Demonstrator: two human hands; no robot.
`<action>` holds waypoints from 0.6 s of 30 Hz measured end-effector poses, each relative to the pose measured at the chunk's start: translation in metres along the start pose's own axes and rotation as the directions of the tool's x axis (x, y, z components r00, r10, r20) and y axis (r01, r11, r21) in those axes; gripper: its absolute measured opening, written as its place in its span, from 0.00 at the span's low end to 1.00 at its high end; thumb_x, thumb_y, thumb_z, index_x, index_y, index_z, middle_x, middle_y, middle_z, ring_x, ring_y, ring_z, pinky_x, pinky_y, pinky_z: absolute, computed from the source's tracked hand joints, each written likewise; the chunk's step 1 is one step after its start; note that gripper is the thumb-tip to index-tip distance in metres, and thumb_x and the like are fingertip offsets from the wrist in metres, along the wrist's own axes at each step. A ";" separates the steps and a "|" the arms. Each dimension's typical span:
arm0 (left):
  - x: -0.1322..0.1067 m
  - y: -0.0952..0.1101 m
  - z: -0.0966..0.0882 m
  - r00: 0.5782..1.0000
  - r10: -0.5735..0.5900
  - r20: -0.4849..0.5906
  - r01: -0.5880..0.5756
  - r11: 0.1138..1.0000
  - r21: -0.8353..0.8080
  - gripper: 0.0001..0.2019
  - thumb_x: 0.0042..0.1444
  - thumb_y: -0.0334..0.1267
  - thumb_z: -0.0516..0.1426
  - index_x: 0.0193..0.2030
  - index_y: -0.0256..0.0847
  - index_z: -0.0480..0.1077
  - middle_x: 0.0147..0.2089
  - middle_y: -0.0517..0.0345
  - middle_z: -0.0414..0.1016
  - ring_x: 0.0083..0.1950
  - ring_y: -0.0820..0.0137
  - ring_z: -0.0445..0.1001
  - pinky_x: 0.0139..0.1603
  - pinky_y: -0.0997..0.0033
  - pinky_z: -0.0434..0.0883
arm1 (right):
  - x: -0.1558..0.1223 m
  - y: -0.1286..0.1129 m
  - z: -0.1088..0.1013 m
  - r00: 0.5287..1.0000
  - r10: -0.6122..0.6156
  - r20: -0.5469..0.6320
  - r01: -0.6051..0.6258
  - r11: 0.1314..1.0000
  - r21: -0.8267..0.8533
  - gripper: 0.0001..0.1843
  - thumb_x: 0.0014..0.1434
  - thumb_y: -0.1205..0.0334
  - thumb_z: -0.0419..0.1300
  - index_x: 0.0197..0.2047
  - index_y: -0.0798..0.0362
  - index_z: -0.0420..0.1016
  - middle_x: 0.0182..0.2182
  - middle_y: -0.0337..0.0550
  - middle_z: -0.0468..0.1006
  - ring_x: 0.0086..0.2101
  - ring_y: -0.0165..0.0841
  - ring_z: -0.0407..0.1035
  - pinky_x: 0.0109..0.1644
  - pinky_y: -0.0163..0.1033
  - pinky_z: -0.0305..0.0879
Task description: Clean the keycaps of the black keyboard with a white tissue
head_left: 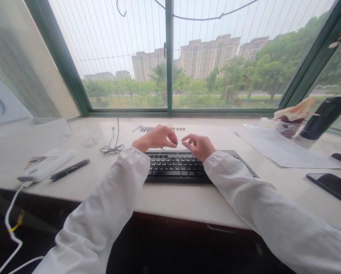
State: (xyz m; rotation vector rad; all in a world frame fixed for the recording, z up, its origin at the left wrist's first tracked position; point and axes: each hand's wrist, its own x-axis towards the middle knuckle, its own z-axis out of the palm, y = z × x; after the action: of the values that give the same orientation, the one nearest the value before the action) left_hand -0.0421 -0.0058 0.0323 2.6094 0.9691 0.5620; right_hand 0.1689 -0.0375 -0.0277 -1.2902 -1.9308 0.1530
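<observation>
A black keyboard (176, 167) lies on the pale windowsill counter (164, 201) in front of me. My left hand (156, 138) hovers over its far edge with fingertips pinched on a small dark piece that looks like a keycap (175, 143). My right hand (199, 146) is just beside it, fingers curled and pinched toward the same spot; what it holds, if anything, is too small to make out. A row of small loose keycaps (161, 129) lies on the counter behind the keyboard. Both arms wear white sleeves.
A white power bank (46, 164) with a cable and a black pen (69, 169) lie at left, a coiled cord (112, 148) nearer the middle. Paper sheets (284, 150), a dark phone (332, 186), a black bottle (324, 116) and a small container (287, 127) sit at right.
</observation>
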 end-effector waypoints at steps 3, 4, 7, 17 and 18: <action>-0.005 -0.009 -0.014 0.954 -0.170 0.248 0.172 0.985 0.014 0.14 0.45 0.48 0.65 0.37 0.42 0.80 0.32 0.58 0.80 0.25 0.75 0.70 0.28 0.74 0.64 | -0.003 -0.002 0.005 0.997 -0.025 0.067 0.034 0.990 -0.137 0.10 0.58 0.56 0.60 0.42 0.45 0.79 0.28 0.36 0.80 0.28 0.31 0.67 0.36 0.37 0.60; -0.006 -0.012 -0.017 0.940 -0.199 0.279 0.195 0.980 0.040 0.15 0.44 0.49 0.65 0.37 0.43 0.81 0.31 0.59 0.79 0.24 0.75 0.69 0.27 0.74 0.63 | -0.004 -0.003 0.006 0.996 -0.033 0.087 0.047 0.985 -0.166 0.10 0.58 0.56 0.59 0.42 0.45 0.78 0.28 0.35 0.80 0.28 0.31 0.68 0.37 0.37 0.60; -0.007 -0.018 -0.020 0.912 -0.254 0.323 0.230 0.967 0.112 0.17 0.43 0.52 0.65 0.37 0.46 0.82 0.29 0.60 0.78 0.26 0.74 0.67 0.29 0.73 0.61 | -0.006 -0.008 0.009 0.989 -0.060 0.132 0.085 0.977 -0.195 0.10 0.58 0.56 0.59 0.42 0.45 0.78 0.28 0.36 0.80 0.30 0.32 0.70 0.38 0.37 0.60; -0.003 -0.024 -0.012 0.864 -0.268 0.425 0.207 0.961 0.186 0.21 0.43 0.57 0.63 0.41 0.48 0.81 0.35 0.58 0.80 0.34 0.70 0.70 0.37 0.72 0.62 | -0.009 -0.018 0.018 0.978 -0.084 0.189 0.123 0.971 -0.204 0.09 0.59 0.58 0.58 0.41 0.47 0.79 0.26 0.36 0.79 0.27 0.31 0.70 0.37 0.36 0.60; -0.003 -0.024 -0.012 0.860 -0.268 0.434 0.203 0.961 0.191 0.21 0.43 0.57 0.63 0.41 0.49 0.81 0.37 0.58 0.80 0.36 0.70 0.71 0.39 0.72 0.62 | -0.009 -0.018 0.018 0.978 -0.087 0.188 0.125 0.972 -0.200 0.09 0.59 0.59 0.58 0.41 0.47 0.79 0.26 0.36 0.78 0.27 0.31 0.70 0.37 0.36 0.60</action>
State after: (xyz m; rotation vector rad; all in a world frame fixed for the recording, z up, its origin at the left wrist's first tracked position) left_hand -0.0627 0.0114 0.0326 2.5054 1.1667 -0.1869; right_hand 0.1454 -0.0482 -0.0360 -1.3433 -2.2129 0.0092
